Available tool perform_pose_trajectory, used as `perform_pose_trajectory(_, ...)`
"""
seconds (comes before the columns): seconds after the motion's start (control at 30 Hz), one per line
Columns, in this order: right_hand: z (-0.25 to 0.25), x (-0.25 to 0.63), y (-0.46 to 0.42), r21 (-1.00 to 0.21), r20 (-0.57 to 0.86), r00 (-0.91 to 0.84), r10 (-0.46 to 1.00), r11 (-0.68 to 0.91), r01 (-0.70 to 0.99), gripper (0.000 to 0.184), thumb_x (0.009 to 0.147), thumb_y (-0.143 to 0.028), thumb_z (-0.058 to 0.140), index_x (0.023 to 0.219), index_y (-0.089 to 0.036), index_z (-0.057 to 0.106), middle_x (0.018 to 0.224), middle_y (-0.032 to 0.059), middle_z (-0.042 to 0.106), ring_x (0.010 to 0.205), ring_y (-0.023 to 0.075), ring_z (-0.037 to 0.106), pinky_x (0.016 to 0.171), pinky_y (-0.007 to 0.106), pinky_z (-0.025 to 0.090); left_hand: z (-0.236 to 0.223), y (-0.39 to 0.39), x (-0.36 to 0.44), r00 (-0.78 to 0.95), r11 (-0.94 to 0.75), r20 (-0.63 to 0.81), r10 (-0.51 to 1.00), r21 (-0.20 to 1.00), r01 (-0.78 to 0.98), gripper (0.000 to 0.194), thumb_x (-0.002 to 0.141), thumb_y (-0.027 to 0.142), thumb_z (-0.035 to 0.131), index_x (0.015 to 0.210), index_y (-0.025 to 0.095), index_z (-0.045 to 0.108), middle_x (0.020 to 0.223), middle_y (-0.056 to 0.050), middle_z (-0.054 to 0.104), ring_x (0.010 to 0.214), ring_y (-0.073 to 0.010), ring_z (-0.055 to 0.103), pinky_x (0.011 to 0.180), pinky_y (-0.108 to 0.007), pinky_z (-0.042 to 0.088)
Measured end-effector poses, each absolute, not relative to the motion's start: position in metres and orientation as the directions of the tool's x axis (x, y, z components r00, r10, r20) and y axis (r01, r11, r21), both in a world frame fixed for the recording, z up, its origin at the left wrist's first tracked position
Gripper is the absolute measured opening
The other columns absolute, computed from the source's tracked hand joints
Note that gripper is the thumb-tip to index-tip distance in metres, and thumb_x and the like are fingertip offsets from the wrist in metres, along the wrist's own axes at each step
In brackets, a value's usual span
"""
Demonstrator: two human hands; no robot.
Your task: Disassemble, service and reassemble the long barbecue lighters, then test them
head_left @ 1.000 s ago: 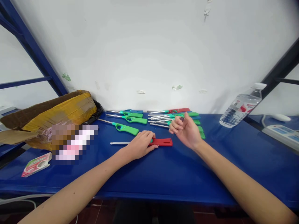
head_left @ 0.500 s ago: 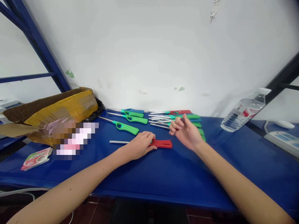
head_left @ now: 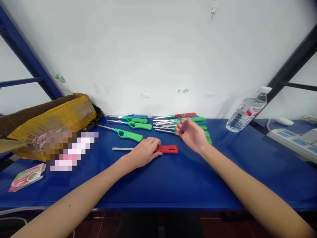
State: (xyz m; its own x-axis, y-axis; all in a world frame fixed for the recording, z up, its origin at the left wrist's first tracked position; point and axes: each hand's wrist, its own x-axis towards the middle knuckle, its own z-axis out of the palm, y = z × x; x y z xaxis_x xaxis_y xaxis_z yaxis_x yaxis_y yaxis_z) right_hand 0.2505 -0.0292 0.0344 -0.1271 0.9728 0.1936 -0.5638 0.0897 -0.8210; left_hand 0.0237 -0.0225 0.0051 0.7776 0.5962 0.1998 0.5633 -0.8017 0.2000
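A red gas lighter (head_left: 167, 149) lies flat on the blue table, its metal tube (head_left: 122, 148) pointing left. My left hand (head_left: 146, 151) is closed over its middle and pins it down, hiding the trigger area. In my right hand (head_left: 194, 135) is a small screwdriver (head_left: 179, 139) with a dark red handle, mostly covered by my curled fingers. Its thin shaft slants down to the right end of the red lighter; whether the tip touches is too small to tell. Behind that hand lies a pile of lighters (head_left: 200, 119), mostly green. Several others, including a green lighter (head_left: 133, 136), lie left of it.
An open cardboard box (head_left: 53, 114) with yellow tape stands at the left, near a torn red-and-green packet (head_left: 27, 177). On the right are a water bottle (head_left: 247, 110) and a white power strip (head_left: 292, 138). A white wall (head_left: 158, 59) rises behind the table (head_left: 158, 185).
My right hand has tilted slightly, its fingers turned more around the screwdriver. The shaft is nearer the red lighter's end. The whole view has shifted a little; my left hand stays on the lighter.
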Motion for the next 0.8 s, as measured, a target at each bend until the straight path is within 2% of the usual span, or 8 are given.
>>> perform_pose_trajectory(0.1, 0.033, 0.25, -0.027, -0.836, 0.189, -0.103, 0.977, 0.105, -0.538, 0.037, 0.085, -0.052, 0.064, 0.068, -0.021, 0.055, 0.06, -0.0031, 0.042, 0.057, 0.0123, 0.047, 0.056, 0.024, 0.043, 0.006, -0.023, 0.024, 0.773, -0.796, 0.193, 0.604, 0.194, 0.574, 0.019, 0.096, 0.032, 0.054, 0.106, 0.018, 0.047, 0.115, -0.01, 0.059, 0.105, -0.026, 0.055, 0.089, -0.037, 0.043)
perform_pose_trajectory(0.27, 0.038, 0.247, -0.032, -0.815, 0.209, -0.216, 0.954, 0.048, -0.577, 0.051, 0.088, -0.058, 0.055, 0.054, -0.022, 0.042, 0.05, -0.0053, 0.025, 0.048, 0.0128, 0.033, 0.052, 0.027, 0.04, 0.007, -0.024, 0.025, 0.769, -0.792, 0.191, 0.61, 0.185, 0.582, 0.019, 0.096, 0.033, 0.055, 0.104, 0.018, 0.047, 0.112, -0.01, 0.059, 0.105, -0.026, 0.055, 0.09, -0.037, 0.043)
perform_pose_trajectory(0.37, 0.04, 0.249, -0.035, -0.814, 0.238, -0.25, 0.938, 0.052, -0.578, 0.05, 0.09, -0.052, 0.051, 0.052, -0.022, 0.042, 0.05, -0.0041, 0.025, 0.048, 0.0138, 0.033, 0.052, 0.028, 0.039, 0.008, -0.024, 0.025, 0.765, -0.787, 0.187, 0.616, 0.197, 0.585, 0.019, 0.095, 0.033, 0.056, 0.104, 0.018, 0.048, 0.112, -0.01, 0.059, 0.106, -0.0258, 0.055, 0.09, -0.037, 0.043)
perform_pose_trajectory(0.47, 0.04, 0.255, -0.032, -0.819, 0.245, -0.24, 0.939, 0.068, -0.569, 0.036, 0.084, -0.038, 0.058, 0.055, -0.02, 0.05, 0.055, -0.0021, 0.036, 0.052, 0.0134, 0.04, 0.055, 0.028, 0.04, 0.009, -0.025, 0.025, 0.759, -0.779, 0.181, 0.626, 0.203, 0.594, 0.019, 0.095, 0.034, 0.056, 0.103, 0.019, 0.048, 0.11, -0.009, 0.059, 0.103, -0.0251, 0.056, 0.087, -0.036, 0.043)
perform_pose_trajectory(0.53, 0.04, 0.259, -0.029, -0.814, 0.23, -0.206, 0.951, 0.072, -0.576, 0.021, 0.08, -0.032, 0.063, 0.065, -0.019, 0.058, 0.064, -0.0007, 0.045, 0.059, 0.0139, 0.047, 0.057, 0.027, 0.042, 0.011, -0.026, 0.025, 0.757, -0.775, 0.175, 0.63, 0.2, 0.599, 0.019, 0.095, 0.035, 0.055, 0.103, 0.019, 0.048, 0.11, -0.008, 0.059, 0.102, -0.0248, 0.056, 0.087, -0.035, 0.043)
perform_pose_trajectory(0.6, 0.039, 0.262, -0.027, -0.808, 0.184, -0.233, 0.955, 0.012, -0.589, 0.014, 0.079, -0.033, 0.068, 0.076, -0.02, 0.062, 0.069, -0.0011, 0.048, 0.064, 0.0142, 0.049, 0.061, 0.027, 0.043, 0.011, -0.026, 0.025, 0.755, -0.772, 0.17, 0.633, 0.197, 0.604, 0.019, 0.096, 0.035, 0.055, 0.103, 0.02, 0.047, 0.11, -0.008, 0.059, 0.102, -0.0247, 0.056, 0.086, -0.035, 0.043)
perform_pose_trajectory(0.7, 0.038, 0.26, -0.027, -0.823, 0.137, -0.356, 0.924, -0.093, -0.56, 0.023, 0.082, -0.04, 0.069, 0.073, -0.021, 0.06, 0.061, -0.0037, 0.041, 0.059, 0.0129, 0.046, 0.063, 0.027, 0.044, 0.01, -0.026, 0.025, 0.749, -0.767, 0.173, 0.64, 0.203, 0.609, 0.019, 0.095, 0.035, 0.056, 0.103, 0.02, 0.047, 0.109, -0.008, 0.059, 0.101, -0.0246, 0.056, 0.085, -0.035, 0.043)
perform_pose_trajectory(0.8, 0.038, 0.253, -0.031, -0.852, 0.17, -0.418, 0.892, -0.08, -0.517, 0.04, 0.086, -0.047, 0.064, 0.058, -0.02, 0.053, 0.053, -0.0056, 0.031, 0.05, 0.0111, 0.037, 0.061, 0.028, 0.042, 0.009, -0.025, 0.025, 0.745, -0.764, 0.176, 0.644, 0.212, 0.61, 0.02, 0.094, 0.035, 0.058, 0.101, 0.019, 0.047, 0.108, -0.008, 0.06, 0.1, -0.0244, 0.056, 0.085, -0.035, 0.043)
